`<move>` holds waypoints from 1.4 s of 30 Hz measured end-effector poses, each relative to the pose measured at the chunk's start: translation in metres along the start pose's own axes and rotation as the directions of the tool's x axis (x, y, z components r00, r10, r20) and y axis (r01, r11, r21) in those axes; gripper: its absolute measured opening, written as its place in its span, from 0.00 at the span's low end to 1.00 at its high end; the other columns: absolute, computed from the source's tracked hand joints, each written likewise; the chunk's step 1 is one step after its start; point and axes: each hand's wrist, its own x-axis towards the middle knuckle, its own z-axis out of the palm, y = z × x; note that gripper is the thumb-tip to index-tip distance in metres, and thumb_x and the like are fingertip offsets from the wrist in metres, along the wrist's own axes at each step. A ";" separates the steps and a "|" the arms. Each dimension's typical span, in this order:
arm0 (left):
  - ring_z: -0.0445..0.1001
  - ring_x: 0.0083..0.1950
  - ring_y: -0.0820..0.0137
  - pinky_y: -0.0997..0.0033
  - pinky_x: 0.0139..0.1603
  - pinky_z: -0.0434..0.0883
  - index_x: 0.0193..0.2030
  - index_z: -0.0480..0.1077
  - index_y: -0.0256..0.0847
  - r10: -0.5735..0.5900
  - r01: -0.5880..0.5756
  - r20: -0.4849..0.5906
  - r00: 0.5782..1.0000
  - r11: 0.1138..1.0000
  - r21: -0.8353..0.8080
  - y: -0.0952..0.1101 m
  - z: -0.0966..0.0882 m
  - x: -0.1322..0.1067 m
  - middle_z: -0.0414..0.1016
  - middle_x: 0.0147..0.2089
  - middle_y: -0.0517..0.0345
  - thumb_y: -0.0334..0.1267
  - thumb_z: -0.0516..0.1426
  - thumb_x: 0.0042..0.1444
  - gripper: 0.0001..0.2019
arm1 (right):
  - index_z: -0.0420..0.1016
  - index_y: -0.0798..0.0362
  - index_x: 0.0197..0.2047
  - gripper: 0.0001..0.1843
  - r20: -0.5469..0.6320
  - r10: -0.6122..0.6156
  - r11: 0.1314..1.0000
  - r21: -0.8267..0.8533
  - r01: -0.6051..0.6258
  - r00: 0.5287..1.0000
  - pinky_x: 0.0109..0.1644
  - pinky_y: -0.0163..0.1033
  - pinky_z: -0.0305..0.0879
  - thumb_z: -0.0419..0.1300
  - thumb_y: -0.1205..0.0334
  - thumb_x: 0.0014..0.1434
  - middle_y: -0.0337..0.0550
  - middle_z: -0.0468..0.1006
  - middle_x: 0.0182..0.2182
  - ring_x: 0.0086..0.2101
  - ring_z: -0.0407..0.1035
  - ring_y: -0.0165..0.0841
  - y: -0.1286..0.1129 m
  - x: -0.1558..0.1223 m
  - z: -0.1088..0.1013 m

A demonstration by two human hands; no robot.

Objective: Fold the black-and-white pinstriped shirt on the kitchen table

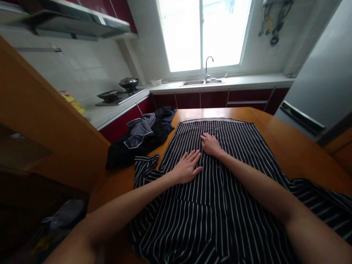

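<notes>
A black shirt with white stripes [198, 194] lies spread over the wooden table, its hem toward the window and its collar end close to me. My left hand [188, 167] rests flat on the shirt's left half, fingers stretched out. Farther up, beside the button line, my right hand [210, 144] lies on the cloth with its fingers extended. One sleeve is bunched at the left, and the other reaches out to the right edge of the view. Neither hand grips the fabric.
Dark and grey clothes [141, 132] are heaped on the table's [277, 135] left side. Beyond stand a counter with a sink [202, 82], a stove [121, 97] with pans, and a fridge [316, 80] at the right. A wooden panel [55, 110] rises at the left.
</notes>
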 end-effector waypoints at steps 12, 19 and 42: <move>0.32 0.80 0.57 0.46 0.77 0.38 0.79 0.39 0.51 0.130 -0.129 0.013 0.991 0.991 -0.030 0.036 0.002 -0.087 0.35 0.80 0.58 0.61 0.43 0.71 0.36 | 0.69 0.56 0.66 0.26 -0.011 -0.012 1.000 -0.003 0.012 1.000 0.71 0.54 0.47 0.46 0.61 0.70 0.55 0.63 0.69 0.69 0.53 0.45 -0.001 -0.002 0.000; 0.30 0.80 0.53 0.43 0.77 0.41 0.79 0.41 0.41 -0.193 0.192 -0.032 0.981 0.981 -0.021 0.020 0.013 -0.093 0.33 0.80 0.50 0.63 0.39 0.70 0.39 | 0.70 0.59 0.66 0.27 -0.023 -0.024 1.000 -0.012 0.023 0.999 0.70 0.56 0.50 0.46 0.61 0.69 0.57 0.64 0.68 0.68 0.55 0.47 0.002 -0.001 0.002; 0.34 0.80 0.55 0.42 0.77 0.41 0.78 0.44 0.50 -0.047 0.041 -0.064 0.997 0.995 -0.088 0.026 0.009 -0.093 0.36 0.80 0.57 0.58 0.44 0.71 0.33 | 0.50 0.49 0.76 0.40 0.269 -0.275 0.961 0.057 0.270 0.923 0.73 0.65 0.32 0.43 0.37 0.70 0.49 0.45 0.75 0.73 0.38 0.50 -0.058 0.131 0.042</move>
